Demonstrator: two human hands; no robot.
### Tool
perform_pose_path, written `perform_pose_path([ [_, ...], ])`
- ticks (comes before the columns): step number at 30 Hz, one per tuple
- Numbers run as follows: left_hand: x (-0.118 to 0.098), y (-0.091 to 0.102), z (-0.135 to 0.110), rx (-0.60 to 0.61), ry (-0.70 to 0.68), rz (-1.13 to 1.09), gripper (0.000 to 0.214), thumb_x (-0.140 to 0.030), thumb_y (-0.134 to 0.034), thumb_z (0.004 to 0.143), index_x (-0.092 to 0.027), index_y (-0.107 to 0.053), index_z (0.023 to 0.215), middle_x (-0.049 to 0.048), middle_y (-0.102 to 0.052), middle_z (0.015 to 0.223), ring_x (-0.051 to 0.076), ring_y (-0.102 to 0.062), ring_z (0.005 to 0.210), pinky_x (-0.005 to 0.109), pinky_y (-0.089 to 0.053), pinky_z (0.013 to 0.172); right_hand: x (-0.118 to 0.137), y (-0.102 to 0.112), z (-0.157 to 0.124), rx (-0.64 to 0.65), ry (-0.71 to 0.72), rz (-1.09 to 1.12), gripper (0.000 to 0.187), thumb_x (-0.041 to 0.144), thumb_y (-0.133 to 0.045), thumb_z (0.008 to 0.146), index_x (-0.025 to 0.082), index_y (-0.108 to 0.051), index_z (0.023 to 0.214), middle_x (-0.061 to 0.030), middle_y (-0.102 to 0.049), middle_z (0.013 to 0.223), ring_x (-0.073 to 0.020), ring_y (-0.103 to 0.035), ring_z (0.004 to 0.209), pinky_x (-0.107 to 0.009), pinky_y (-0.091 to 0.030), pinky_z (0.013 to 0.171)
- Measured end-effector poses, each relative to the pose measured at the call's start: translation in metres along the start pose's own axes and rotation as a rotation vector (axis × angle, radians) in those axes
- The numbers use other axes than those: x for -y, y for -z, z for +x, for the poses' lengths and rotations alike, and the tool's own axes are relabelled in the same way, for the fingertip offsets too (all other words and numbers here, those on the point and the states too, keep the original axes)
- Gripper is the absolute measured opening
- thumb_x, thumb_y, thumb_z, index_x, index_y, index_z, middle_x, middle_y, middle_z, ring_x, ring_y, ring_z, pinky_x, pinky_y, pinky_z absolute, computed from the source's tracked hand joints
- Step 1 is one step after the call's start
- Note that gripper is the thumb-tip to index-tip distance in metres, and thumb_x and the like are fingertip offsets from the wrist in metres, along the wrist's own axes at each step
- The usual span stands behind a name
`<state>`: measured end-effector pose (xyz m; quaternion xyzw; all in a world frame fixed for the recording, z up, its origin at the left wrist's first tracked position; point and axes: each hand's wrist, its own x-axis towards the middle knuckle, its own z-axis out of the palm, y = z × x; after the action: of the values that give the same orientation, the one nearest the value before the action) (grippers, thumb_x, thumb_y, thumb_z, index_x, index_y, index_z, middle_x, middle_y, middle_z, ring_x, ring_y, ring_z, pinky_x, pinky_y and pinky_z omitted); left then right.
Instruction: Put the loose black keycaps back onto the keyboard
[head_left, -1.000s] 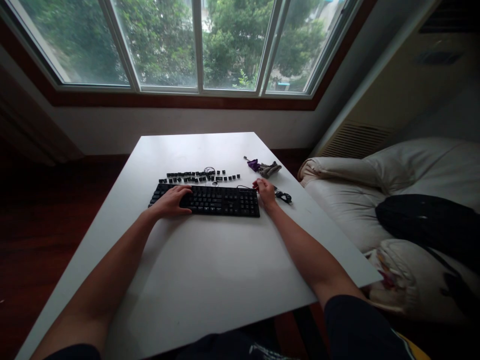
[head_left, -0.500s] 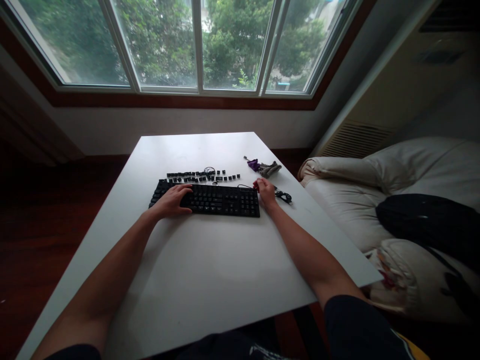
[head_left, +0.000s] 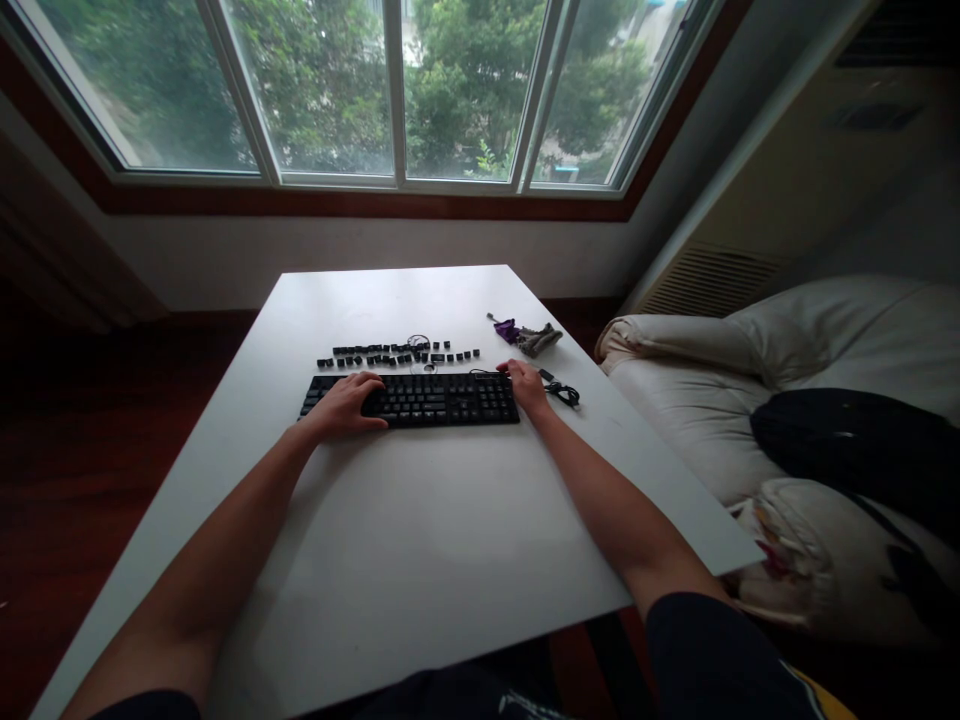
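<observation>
A black keyboard (head_left: 420,402) lies across the white table (head_left: 435,530), its keys facing up. My left hand (head_left: 346,402) spans its left part, fingers towards the far edge and thumb by the near edge, holding it. At the far right corner, the fingers of my right hand (head_left: 523,384) grip the keyboard's end; part of the grip is hidden. Behind the keyboard, loose black keycaps (head_left: 397,359) stand in two rough rows.
A coiled black cable (head_left: 564,394) lies beside my right hand. Farther back are a purple cloth-like item (head_left: 505,330) and a crumpled grey one (head_left: 540,340). A pale sofa (head_left: 675,365) with a black bag (head_left: 862,450) stands right of the table.
The keyboard has come down from a tilt to lie flatter, uncovering keycaps behind its left end. My right hand has shifted slightly left with its corner, and the cable has moved a little left.
</observation>
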<state>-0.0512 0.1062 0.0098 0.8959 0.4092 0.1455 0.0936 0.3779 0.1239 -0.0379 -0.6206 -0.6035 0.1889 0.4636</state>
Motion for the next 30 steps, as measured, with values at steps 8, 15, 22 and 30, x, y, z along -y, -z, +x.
perform_pose_path([
  [8, -0.01, 0.001, 0.0, -0.009, 0.024, 0.038, 0.072, -0.069, -0.066, 0.075, -0.026, -0.056, 0.131, 0.0092, -0.052, 0.14, 0.033, -0.049, 0.125, 0.047, -0.036, 0.11, 0.006, 0.002, -0.003, 0.003, 0.096, -0.072, 0.052, 0.051, -0.034, 0.101, 0.021, -0.075, 0.096, -0.0068, -0.072, 0.099, -0.0224, -0.063, 0.095, -0.035, -0.046, 0.092],
  [15, -0.018, 0.003, 0.002, -0.012, 0.016, 0.076, 0.071, -0.069, -0.065, 0.075, -0.025, -0.055, 0.129, 0.0093, -0.053, 0.139, 0.032, -0.049, 0.123, 0.047, -0.038, 0.107, 0.011, 0.002, -0.004, 0.091, 0.316, -0.132, 0.044, 0.042, -0.04, 0.1, 0.023, -0.078, 0.09, -0.0063, -0.071, 0.108, -0.0231, -0.062, 0.107, -0.039, -0.041, 0.103],
  [22, -0.019, 0.002, -0.001, -0.02, 0.027, 0.087, 0.069, -0.067, -0.066, 0.075, -0.025, -0.056, 0.128, 0.0092, -0.053, 0.138, 0.033, -0.049, 0.123, 0.047, -0.038, 0.107, 0.02, 0.002, -0.008, 0.105, 0.468, -0.283, 0.032, 0.039, -0.05, 0.098, 0.024, -0.078, 0.097, -0.0068, -0.071, 0.115, -0.0252, -0.057, 0.116, -0.043, -0.041, 0.108],
  [30, -0.027, 0.004, -0.003, -0.038, 0.075, 0.09, 0.069, -0.067, -0.066, 0.074, -0.027, -0.057, 0.129, 0.0085, -0.053, 0.135, 0.033, -0.048, 0.123, 0.045, -0.041, 0.106, 0.033, 0.003, -0.014, 0.123, 0.491, -0.296, 0.015, 0.026, -0.058, 0.089, 0.023, -0.073, 0.092, -0.0066, -0.072, 0.107, -0.0258, -0.058, 0.111, -0.043, -0.044, 0.104],
])
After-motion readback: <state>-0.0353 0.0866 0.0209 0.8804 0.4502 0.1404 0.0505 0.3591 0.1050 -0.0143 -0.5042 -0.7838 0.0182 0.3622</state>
